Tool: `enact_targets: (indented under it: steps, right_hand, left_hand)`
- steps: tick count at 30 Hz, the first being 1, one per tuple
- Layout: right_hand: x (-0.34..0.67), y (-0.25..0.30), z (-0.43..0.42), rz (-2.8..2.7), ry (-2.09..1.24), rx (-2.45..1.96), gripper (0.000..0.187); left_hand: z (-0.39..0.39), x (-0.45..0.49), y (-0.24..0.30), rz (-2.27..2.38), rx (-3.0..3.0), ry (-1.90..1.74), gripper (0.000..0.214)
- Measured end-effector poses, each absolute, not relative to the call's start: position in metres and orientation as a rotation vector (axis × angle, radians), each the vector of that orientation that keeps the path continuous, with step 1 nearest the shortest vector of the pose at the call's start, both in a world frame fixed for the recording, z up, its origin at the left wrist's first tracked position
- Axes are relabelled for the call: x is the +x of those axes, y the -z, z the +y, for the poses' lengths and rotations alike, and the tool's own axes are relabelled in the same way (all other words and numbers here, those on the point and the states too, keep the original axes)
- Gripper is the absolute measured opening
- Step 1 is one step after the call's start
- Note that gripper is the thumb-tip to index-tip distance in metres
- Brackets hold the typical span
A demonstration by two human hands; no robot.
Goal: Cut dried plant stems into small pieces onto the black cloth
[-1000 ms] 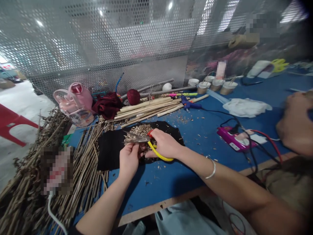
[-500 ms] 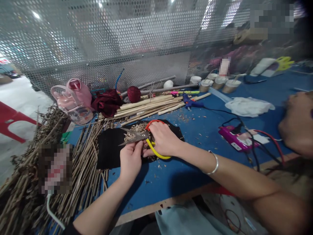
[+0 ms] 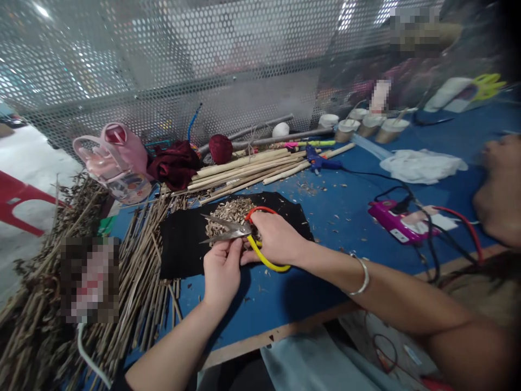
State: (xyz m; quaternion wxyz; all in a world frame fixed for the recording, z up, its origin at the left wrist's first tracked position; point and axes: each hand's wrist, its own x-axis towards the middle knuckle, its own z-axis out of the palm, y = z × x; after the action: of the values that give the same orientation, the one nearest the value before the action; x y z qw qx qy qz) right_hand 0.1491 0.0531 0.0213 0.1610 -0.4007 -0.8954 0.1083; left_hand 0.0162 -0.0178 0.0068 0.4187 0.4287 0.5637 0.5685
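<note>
My right hand (image 3: 280,239) grips a pair of scissors (image 3: 232,231) by a red handle loop and a yellow one. The scissors' blades are spread apart and point left. Just below the blades, my left hand (image 3: 223,266) is closed in a pinch, its thumb and fingertips near the scissors' pivot. Whatever it pinches is too small or hidden to make out. Under the blades lies a pile of pale brown chips (image 3: 228,209) on a black cloth (image 3: 179,250).
Dry stalks (image 3: 138,260) lie thickly to the left. Behind the cloth are peeled sticks (image 3: 248,168), a dark red yarn ball (image 3: 220,149), a pink bottle (image 3: 126,163) and a blue glue gun (image 3: 315,159). A purple power strip (image 3: 394,222) and another person's hand (image 3: 502,184) are at right.
The camera view has shifted slightly. Both hands stay together at the pile, with the scissors still in my right hand and the blades still apart. The other person's hand appears farther right.
</note>
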Motion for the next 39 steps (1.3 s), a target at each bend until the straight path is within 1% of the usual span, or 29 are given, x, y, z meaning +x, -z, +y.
enact_targets:
  steps: [5,9,14,20,23,26,31,37,39]
  right_hand:
    - [0.149,-0.019,0.052,-2.585,-0.301,-1.292,0.067]
    - [0.150,-0.016,0.054,-2.636,-0.282,-1.356,0.068]
    - [0.151,-0.013,0.057,-2.662,-0.310,-1.395,0.063]
    - [0.154,-0.016,0.062,-2.631,-0.356,-1.372,0.056]
    - [0.157,-0.019,0.064,-2.580,-0.323,-1.328,0.057]
    - [0.159,-0.021,0.065,-2.520,-0.328,-1.238,0.059]
    - [0.157,-0.020,0.064,-2.502,-0.311,-1.076,0.070]
    - [0.156,-0.019,0.059,-2.502,-0.320,-1.033,0.066]
    - [0.156,-0.020,0.058,-2.500,-0.329,-1.035,0.067]
  left_hand:
    - [-0.017,0.014,-0.004,1.470,1.090,-1.420,0.024]
    - [-0.016,0.013,-0.002,1.417,1.059,-1.397,0.024]
    - [-0.015,0.011,0.000,1.336,0.990,-1.341,0.024]
    - [-0.015,0.011,-0.006,1.368,0.949,-1.278,0.028]
    - [-0.015,0.010,-0.009,1.366,0.914,-1.282,0.032]
    - [-0.015,0.009,-0.009,1.331,0.815,-1.311,0.032]
    - [-0.012,0.009,-0.006,1.233,0.730,-1.411,0.029]
    - [-0.015,0.011,-0.008,1.244,0.790,-1.334,0.032]
    - [-0.016,0.010,-0.008,1.244,0.811,-1.300,0.033]
